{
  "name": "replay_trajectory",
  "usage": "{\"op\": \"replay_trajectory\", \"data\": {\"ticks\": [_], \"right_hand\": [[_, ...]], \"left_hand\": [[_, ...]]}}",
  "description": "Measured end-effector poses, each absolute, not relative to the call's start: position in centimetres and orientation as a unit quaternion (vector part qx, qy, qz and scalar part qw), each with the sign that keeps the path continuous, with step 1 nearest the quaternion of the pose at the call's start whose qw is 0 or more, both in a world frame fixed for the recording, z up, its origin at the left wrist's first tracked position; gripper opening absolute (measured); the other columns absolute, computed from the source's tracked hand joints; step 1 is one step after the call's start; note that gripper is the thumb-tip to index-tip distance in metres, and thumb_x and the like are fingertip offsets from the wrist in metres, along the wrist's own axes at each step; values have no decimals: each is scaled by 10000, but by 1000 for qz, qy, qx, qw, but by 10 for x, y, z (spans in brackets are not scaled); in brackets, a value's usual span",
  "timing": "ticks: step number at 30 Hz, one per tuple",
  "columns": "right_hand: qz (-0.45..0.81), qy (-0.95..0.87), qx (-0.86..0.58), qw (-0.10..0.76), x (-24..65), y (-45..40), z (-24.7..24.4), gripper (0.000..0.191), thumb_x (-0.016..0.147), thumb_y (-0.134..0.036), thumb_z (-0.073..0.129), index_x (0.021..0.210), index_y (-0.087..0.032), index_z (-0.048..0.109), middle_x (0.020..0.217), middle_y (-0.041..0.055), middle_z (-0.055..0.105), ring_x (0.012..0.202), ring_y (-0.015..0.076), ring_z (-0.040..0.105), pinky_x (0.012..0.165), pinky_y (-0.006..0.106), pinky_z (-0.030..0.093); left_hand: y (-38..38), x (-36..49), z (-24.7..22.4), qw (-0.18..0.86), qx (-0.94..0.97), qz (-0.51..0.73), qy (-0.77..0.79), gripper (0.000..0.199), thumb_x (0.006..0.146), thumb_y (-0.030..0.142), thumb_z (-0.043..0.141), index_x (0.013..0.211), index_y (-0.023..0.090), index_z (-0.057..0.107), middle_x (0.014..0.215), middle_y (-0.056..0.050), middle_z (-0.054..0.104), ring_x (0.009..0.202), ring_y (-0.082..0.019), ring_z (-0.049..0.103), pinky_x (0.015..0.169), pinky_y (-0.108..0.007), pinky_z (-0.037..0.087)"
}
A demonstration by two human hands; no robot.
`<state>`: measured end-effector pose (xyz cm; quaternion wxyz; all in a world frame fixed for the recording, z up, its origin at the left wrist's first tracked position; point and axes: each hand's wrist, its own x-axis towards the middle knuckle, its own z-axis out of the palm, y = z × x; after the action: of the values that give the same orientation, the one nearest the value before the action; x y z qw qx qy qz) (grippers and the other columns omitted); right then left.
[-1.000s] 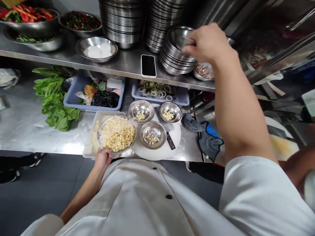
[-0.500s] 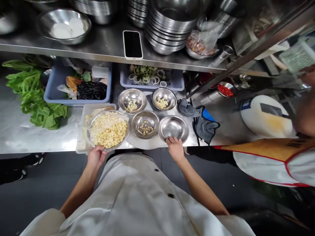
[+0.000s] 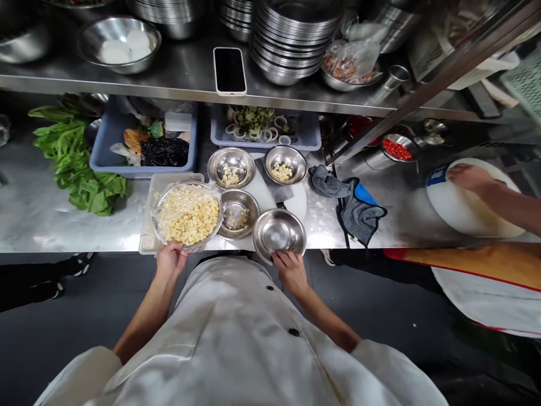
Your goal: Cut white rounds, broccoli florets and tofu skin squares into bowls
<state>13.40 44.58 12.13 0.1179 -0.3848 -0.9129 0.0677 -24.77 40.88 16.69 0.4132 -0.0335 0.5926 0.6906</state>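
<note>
My left hand (image 3: 171, 259) grips the near rim of a large metal bowl (image 3: 188, 217) full of pale diced pieces, partly covered by clear plastic wrap. The bowl rests over a clear plastic tray (image 3: 147, 225). My right hand (image 3: 291, 270) holds the near rim of an empty metal bowl (image 3: 279, 232), its fingers partly hidden. That bowl overlaps the right side of a small bowl (image 3: 237, 214) with a few diced pieces. Behind stand two more small bowls, left (image 3: 231, 167) and right (image 3: 285, 164), each with some pieces.
Leafy greens (image 3: 80, 163) and a blue bin (image 3: 143, 168) lie left; another blue bin (image 3: 266, 142) stands behind. Grey cloths (image 3: 359, 208) are to the right. A person's hand (image 3: 469, 176) is over a white round board (image 3: 473, 208). A phone (image 3: 229, 70) lies on the shelf.
My right hand has drawn the empty bowl left and nearer, uncovering part of a white round surface and a dark blade-like sheet. The other person's hand has come over the round board.
</note>
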Motion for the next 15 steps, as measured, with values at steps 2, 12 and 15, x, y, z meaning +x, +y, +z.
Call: {"op": "replay_trajectory", "data": {"ticks": [2, 12, 15], "right_hand": [[80, -918, -365, 133, 145, 427, 114, 327, 988, -90, 533, 1234, -194, 721, 1211, 92, 734, 1088, 232, 558, 883, 373, 350], [83, -907, -374, 174, 131, 418, 125, 320, 955, -42, 526, 1167, -182, 722, 1131, 87, 757, 1009, 220, 609, 833, 356, 359], [75, -898, -369, 226, 126, 437, 171, 304, 972, -61, 480, 1139, -178, 705, 1098, 79, 761, 1007, 213, 623, 845, 352, 384]], "left_hand": [[407, -254, 165, 417, -29, 692, 588, 649, 417, 53, 608, 1047, 196, 670, 737, 26, 654, 545, -132, 604, 390, -174, 483], [423, -281, 169, 448, 9, 687, 572, 641, 414, 61, 639, 1034, 219, 679, 785, 12, 684, 601, -162, 637, 421, -203, 508], [423, -285, 170, 459, -2, 676, 576, 603, 414, 67, 643, 999, 210, 673, 720, 27, 651, 533, -140, 590, 406, -207, 491]]}}
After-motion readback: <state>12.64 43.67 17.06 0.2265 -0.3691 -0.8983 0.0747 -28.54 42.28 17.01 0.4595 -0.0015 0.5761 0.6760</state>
